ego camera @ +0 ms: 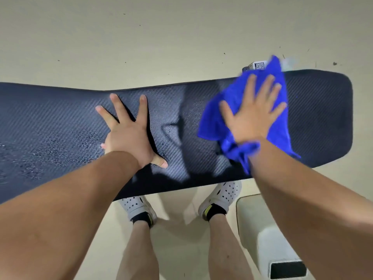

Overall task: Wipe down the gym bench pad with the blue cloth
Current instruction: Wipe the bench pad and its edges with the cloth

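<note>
The dark, carbon-weave bench pad (pixel 60 122) runs across the view from left to right. My left hand (pixel 129 134) lies flat on its middle with fingers spread, holding nothing. My right hand (pixel 252 116) presses flat on the blue cloth (pixel 218 118), which is bunched on the right part of the pad and blurred with motion. Fine droplets speckle the pad to the left of my left hand and between the two hands.
My two feet in white perforated clogs (pixel 139 207) stand on the pale floor just under the pad's near edge. A white bench frame piece (pixel 268 239) sits at the lower right. A small white labelled part (pixel 256 66) shows beyond the pad's far edge.
</note>
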